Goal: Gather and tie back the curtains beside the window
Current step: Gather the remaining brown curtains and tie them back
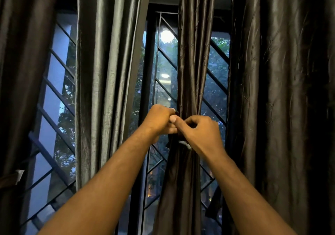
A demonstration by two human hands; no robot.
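Observation:
A dark brown satin curtain panel (192, 62) hangs in front of the window, gathered into a narrow bunch at its waist. My left hand (160, 119) and my right hand (201, 133) meet at that pinched waist, fingers curled, both gripping a dark tieback band (184, 142) wrapped round the bunch. The band is mostly hidden under my fingers; a short pale-edged piece shows below my right hand. Below the hands the curtain flares out again.
A grey-green curtain (107, 80) hangs loose to the left. Wide dark curtains hang at the far left (23, 62) and right (281, 89). Behind them is a window with a diagonal metal grille (58, 97). Another band end (18, 176) shows at lower left.

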